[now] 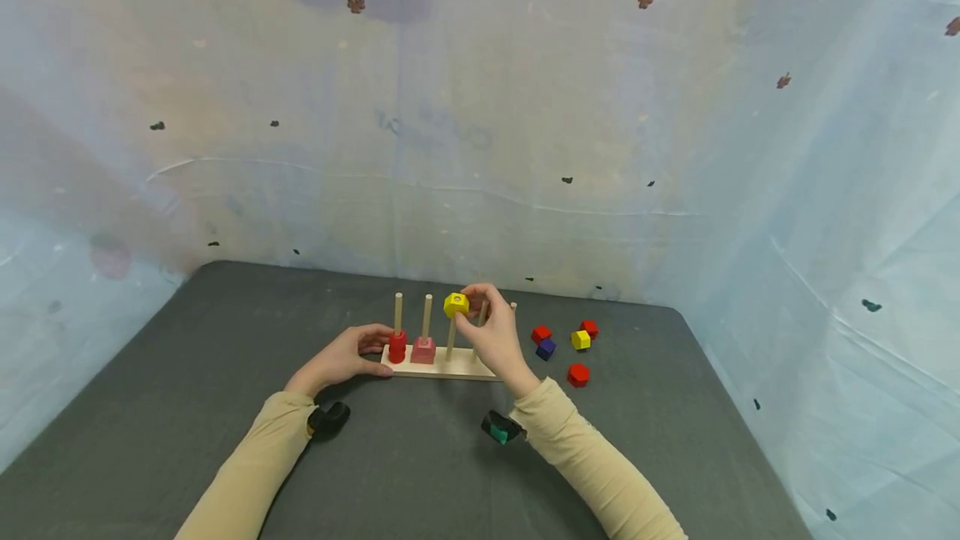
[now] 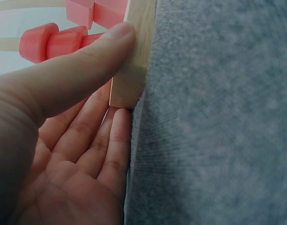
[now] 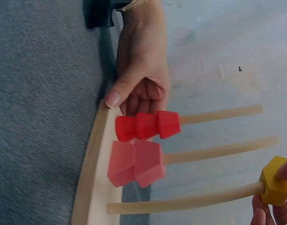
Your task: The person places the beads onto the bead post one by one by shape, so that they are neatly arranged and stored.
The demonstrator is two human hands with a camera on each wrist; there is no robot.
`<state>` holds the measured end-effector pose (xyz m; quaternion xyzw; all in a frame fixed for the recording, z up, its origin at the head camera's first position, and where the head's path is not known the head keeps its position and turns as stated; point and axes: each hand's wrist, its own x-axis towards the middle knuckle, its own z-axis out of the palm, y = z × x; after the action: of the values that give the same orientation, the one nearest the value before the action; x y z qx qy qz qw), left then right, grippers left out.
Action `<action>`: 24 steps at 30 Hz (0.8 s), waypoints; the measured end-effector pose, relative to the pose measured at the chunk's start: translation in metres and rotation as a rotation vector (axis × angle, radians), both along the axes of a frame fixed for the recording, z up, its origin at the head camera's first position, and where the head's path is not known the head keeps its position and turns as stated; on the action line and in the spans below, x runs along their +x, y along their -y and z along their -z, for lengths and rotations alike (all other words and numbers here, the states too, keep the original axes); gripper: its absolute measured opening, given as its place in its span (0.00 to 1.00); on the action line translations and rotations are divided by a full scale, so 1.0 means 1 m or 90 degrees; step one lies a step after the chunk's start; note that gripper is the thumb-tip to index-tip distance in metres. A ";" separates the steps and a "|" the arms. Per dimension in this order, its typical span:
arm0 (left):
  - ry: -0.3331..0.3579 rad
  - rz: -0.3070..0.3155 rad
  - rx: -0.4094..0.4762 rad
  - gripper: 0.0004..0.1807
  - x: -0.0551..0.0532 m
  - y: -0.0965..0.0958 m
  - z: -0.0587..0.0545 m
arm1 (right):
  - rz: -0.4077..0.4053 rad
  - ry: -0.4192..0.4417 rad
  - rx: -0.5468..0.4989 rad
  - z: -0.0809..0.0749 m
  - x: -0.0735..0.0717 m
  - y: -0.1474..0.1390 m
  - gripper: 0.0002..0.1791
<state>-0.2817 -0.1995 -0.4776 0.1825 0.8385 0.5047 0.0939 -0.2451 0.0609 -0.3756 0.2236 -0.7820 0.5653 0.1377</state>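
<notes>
Apparently five pegs (image 1: 450,342) are standing on one wooden base (image 1: 450,370), the right hand (image 1: 497,342) partly hiding two; three red beads (image 1: 397,347) and two pink blocks (image 1: 423,352) are sitting on the leftmost pair; three red blocks (image 1: 578,375), one yellow block (image 1: 581,340) and one blue block (image 1: 545,349) are lying loose rightward; a grey tabletop (image 1: 405,473) is spreading beneath, a patterned sheet (image 1: 480,107) hanging behind; the left hand (image 1: 343,358) is gripping the base's left end; the right is pinching one yellow bead (image 1: 455,305) at the third peg's tip.

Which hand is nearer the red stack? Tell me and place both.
Left. The left hand grips the wooden base close beside the red stack; the right hand is farther off, pinching a yellow block at the third peg from the left.
</notes>
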 end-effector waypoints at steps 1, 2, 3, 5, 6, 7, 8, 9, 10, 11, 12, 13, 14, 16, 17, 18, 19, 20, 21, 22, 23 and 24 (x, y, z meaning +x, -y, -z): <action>-0.001 -0.001 -0.001 0.36 -0.003 0.001 0.004 | -0.001 0.013 -0.005 -0.003 0.003 0.001 0.17; 0.000 -0.003 0.000 0.36 -0.006 0.002 0.009 | 0.002 0.015 -0.005 -0.002 0.004 0.001 0.17; 0.001 -0.002 -0.001 0.37 -0.008 0.003 0.012 | 0.004 0.022 -0.007 0.000 0.004 0.002 0.17; 0.001 -0.001 -0.002 0.37 -0.008 0.003 0.013 | 0.005 0.036 -0.012 0.010 -0.003 0.001 0.18; 0.001 -0.001 -0.001 0.37 -0.009 0.003 0.013 | 0.007 0.039 -0.014 0.015 -0.006 0.000 0.19; 0.003 -0.001 -0.001 0.37 -0.009 0.003 0.013 | 0.010 0.041 -0.015 0.020 -0.010 0.000 0.19; 0.003 -0.001 0.001 0.37 -0.008 0.003 0.012 | 0.013 0.044 -0.016 0.026 -0.013 0.000 0.19; 0.004 -0.001 0.001 0.37 -0.008 0.003 0.012 | 0.016 0.048 -0.017 0.031 -0.017 -0.001 0.20; 0.005 -0.002 0.002 0.37 -0.008 0.003 0.012 | 0.017 0.052 -0.023 0.036 -0.020 -0.001 0.20; 0.006 -0.002 0.003 0.37 -0.008 0.003 0.012 | 0.019 0.056 -0.025 0.038 -0.020 -0.001 0.20; 0.005 -0.001 0.004 0.37 -0.008 0.003 0.012 | 0.022 0.060 -0.026 0.040 -0.020 -0.001 0.20; 0.005 -0.001 0.005 0.37 -0.008 0.003 0.012 | 0.024 0.065 -0.027 0.042 -0.020 -0.002 0.20; 0.005 -0.001 0.006 0.37 -0.008 0.003 0.012 | 0.024 0.069 -0.029 0.043 -0.020 -0.002 0.19; 0.004 0.000 0.006 0.37 -0.008 0.004 0.012 | 0.027 0.077 -0.030 0.046 -0.019 -0.002 0.18; 0.003 0.000 0.005 0.37 -0.008 0.004 0.012 | 0.031 0.080 -0.026 0.048 -0.019 -0.002 0.17; 0.003 0.000 0.005 0.37 -0.009 0.004 0.013 | 0.032 0.087 -0.027 0.050 -0.019 -0.001 0.17; 0.004 0.000 0.005 0.37 -0.009 0.004 0.013 | 0.031 0.093 -0.030 0.052 -0.019 -0.001 0.16; 0.003 0.000 0.004 0.37 -0.009 0.003 0.013 | 0.029 0.101 -0.032 0.054 -0.019 -0.001 0.16; 0.001 0.001 0.003 0.37 -0.009 0.003 0.013 | 0.027 0.112 -0.037 0.056 -0.020 -0.001 0.16; 0.001 0.000 0.003 0.37 -0.009 0.003 0.013 | 0.024 0.121 -0.042 0.059 -0.020 -0.001 0.16; 0.002 0.000 0.002 0.37 -0.009 0.003 0.014 | 0.020 0.130 -0.047 0.062 -0.020 -0.001 0.16; 0.003 -0.001 0.003 0.37 -0.009 0.003 0.014 | 0.017 0.139 -0.050 0.064 -0.020 -0.001 0.16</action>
<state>-0.2904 -0.2025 -0.4917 0.1810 0.8373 0.5071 0.0953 -0.2653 0.0618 -0.4397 0.1444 -0.7725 0.6146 0.0677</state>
